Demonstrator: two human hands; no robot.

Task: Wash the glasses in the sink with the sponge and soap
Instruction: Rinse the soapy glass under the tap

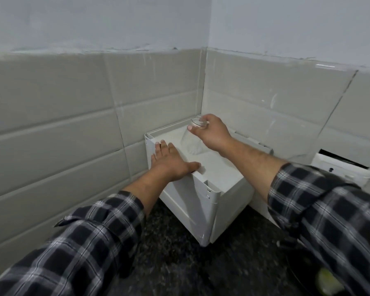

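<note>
A clear drinking glass [191,140] stands upside down, slightly tilted, on top of a white box-shaped appliance [214,201] in the tiled corner. My right hand [212,133] grips the glass by its base from above, fingers curled round it. My left hand [171,160] lies flat on the appliance's top near its left edge, fingers straight and spread, thumb along the front rim. No sink, sponge or soap bottle shows.
Grey tiled walls [73,129] close in the corner behind and to the left. A dark speckled countertop [179,253] runs in front. A second white unit [338,169] sits to the right. A blurred yellow-green object [327,280] lies at the bottom right.
</note>
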